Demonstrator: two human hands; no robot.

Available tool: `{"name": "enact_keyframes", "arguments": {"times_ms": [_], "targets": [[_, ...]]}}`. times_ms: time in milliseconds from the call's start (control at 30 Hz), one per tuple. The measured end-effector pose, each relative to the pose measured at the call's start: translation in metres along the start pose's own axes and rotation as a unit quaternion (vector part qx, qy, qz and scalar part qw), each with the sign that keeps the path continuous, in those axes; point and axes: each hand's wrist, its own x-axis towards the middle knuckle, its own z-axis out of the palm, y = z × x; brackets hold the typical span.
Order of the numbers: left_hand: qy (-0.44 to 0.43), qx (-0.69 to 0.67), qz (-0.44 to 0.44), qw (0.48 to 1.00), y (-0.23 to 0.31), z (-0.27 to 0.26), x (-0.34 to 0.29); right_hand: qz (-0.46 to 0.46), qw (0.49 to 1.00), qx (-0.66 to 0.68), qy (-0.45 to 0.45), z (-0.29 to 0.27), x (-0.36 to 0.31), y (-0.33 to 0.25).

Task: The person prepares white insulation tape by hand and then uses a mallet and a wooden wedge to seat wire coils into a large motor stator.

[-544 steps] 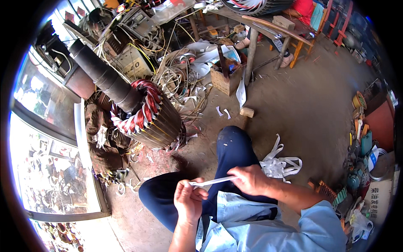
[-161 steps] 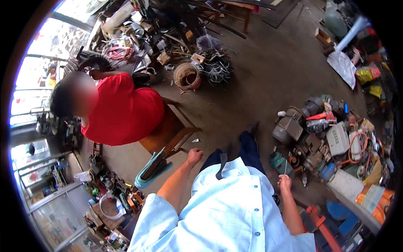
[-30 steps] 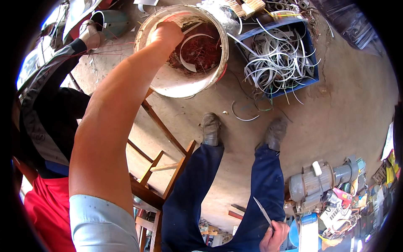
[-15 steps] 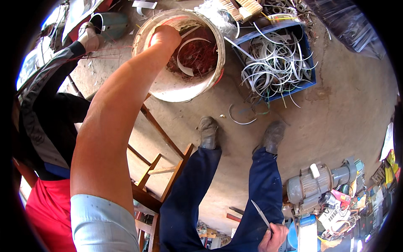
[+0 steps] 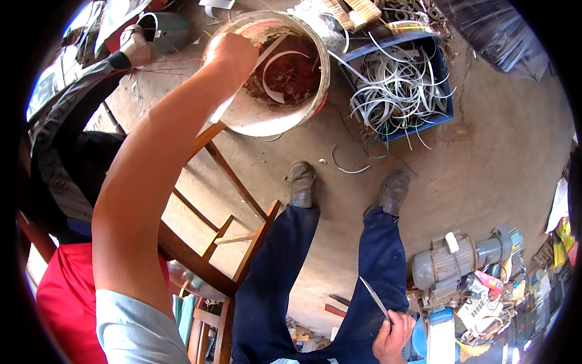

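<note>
My left hand (image 5: 231,56) is closed above the left rim of a round white bucket (image 5: 273,124). A flat white plastic strip (image 5: 271,52) passes through its grip. One end points over the bucket's inside, and the other shows below my forearm. Reddish, thread-like scraps (image 5: 301,70) lie in the bottom of the bucket, along with a curved white strip (image 5: 271,92). By my right thigh, my right hand (image 5: 394,337) is closed round a slim pointed knife (image 5: 374,296), its blade slanting up and left. Its handle is mostly hidden by my fingers.
A blue crate (image 5: 449,109) full of tangled white strips stands right of the bucket. One curved offcut (image 5: 350,170) lies on the floor. A wooden chair frame (image 5: 242,267) is beside my left leg. A grey motor (image 5: 445,264) stands right; a person in red (image 5: 70,297) sits left.
My left hand has shifted slightly left and up toward the bucket's rim, pulling the white strip along, so its lower end now shows below my forearm. The knife stays by my thigh.
</note>
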Motion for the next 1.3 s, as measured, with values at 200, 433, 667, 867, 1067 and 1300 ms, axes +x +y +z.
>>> {"name": "enact_keyframes", "arguments": {"times_ms": [200,433,667,867,1067,1300], "targets": [[0.011,-0.197,-0.123,0.973,-0.034,-0.032,-0.072,-0.024,1.000,-0.008,-0.009,-0.001,-0.006,0.011],[0.062,-0.650,-0.273,0.707,-0.005,-0.019,-0.158,-0.050,0.998,-0.036,-0.009,-0.004,-0.013,0.017],[0.035,-0.980,-0.129,0.145,0.103,-0.097,-0.295,-0.070,0.997,-0.004,0.007,-0.020,-0.013,0.038],[0.043,-0.998,-0.048,0.023,0.139,-0.153,-0.443,0.085,0.943,0.319,-0.035,-0.046,0.001,-0.001],[0.035,-0.993,-0.043,0.106,0.165,-0.187,-0.571,-0.014,0.849,0.490,-0.195,-0.137,-0.047,-0.144],[0.117,-0.959,-0.049,0.253,0.193,-0.209,-0.682,-0.122,0.840,0.480,-0.221,-0.148,-0.149,-0.165]]}}
